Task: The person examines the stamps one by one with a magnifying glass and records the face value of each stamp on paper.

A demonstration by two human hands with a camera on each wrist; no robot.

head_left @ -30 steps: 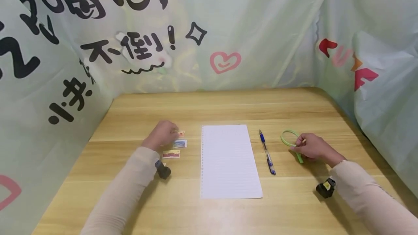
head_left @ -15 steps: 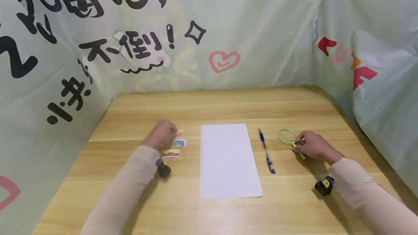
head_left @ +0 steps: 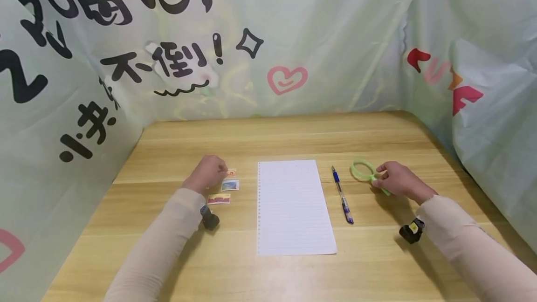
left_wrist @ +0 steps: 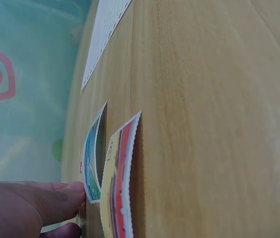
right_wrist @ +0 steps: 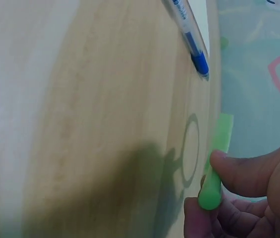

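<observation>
My right hand (head_left: 398, 181) grips the handle of a green magnifying glass (head_left: 354, 174) between thumb and fingers. In the right wrist view its handle end (right_wrist: 210, 196) faces the camera, and its ring-shaped shadow falls on the wood apart from it. At the left, my left hand (head_left: 208, 172) pinches the left edge of a small orange postage stamp (head_left: 231, 173); its fingertips are partly hidden. Nearer the person lie a blue stamp (head_left: 230, 185) and a red-and-yellow stamp (head_left: 219, 199), both curling up from the table in the left wrist view.
A lined loose-leaf sheet (head_left: 295, 209) lies mid-table between the hands. Beside its right edge is a blue ballpoint pen (head_left: 342, 195). Printed curtains (head_left: 335, 36) hang behind the wooden table (head_left: 268, 139) and along both sides.
My right hand has raised the magnifying glass and shifted it left and away from the person, its lens tilting. The left hand stays at the orange stamp.
</observation>
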